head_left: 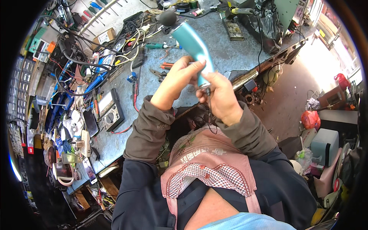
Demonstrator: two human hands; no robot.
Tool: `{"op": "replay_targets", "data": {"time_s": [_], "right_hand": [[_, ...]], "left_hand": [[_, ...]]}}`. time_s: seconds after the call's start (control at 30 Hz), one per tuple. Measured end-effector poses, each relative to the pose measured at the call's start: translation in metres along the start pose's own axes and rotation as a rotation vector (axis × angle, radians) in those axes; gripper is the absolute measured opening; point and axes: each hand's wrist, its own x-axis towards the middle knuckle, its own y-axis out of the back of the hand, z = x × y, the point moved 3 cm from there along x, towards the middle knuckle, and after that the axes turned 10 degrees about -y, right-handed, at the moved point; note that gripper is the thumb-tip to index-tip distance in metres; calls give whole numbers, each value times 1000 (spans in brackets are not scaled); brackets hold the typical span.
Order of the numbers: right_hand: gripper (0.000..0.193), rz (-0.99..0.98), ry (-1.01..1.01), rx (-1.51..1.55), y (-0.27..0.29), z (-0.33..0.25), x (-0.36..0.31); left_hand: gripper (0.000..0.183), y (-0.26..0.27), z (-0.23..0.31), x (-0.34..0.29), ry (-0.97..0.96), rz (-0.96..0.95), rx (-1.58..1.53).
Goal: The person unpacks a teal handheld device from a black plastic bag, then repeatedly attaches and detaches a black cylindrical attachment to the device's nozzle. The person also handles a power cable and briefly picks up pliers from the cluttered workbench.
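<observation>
A teal hair clipper (196,45) is held up over the near edge of the workbench, tilted with its head toward the upper left. My left hand (177,78) is closed around the clipper's lower half, with the thumb lying along its body. At the clipper's bottom end my right hand (222,97) is closed, its fingers pinching the black cord's plug (208,91). Whether that plug sits fully in the clipper is hidden by my fingers. From there the cord hangs toward my apron. Below the left hand lie dark-jawed pliers (158,74) on the bench.
A multimeter (112,115) with red and black leads lies on the blue bench (145,90) to the left. Tangled cables, tools and phones crowd the bench's left side. A green-handled screwdriver (154,45) lies beyond my hands. A metal box (234,30) stands far right, near black plastic (264,28).
</observation>
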Motion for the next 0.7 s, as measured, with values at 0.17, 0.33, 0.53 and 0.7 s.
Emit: {"op": "replay_targets", "data": {"time_s": [0.17,0.33,0.53,0.7], "right_hand": [[31,248,-26,-139,36,-50,68],[33,42,202,-408,122,-87,158],[37,486,94,-442,156,-117,245],[52,478,61,-692,145,-110,258]], "left_hand": [[44,16,-10,-32,-140,52,152],[34,26,-2,-92,-150,112,245],[30,67,-4,-194,-147,472,445],[24,139,-21,-304,-78,956,702]]}}
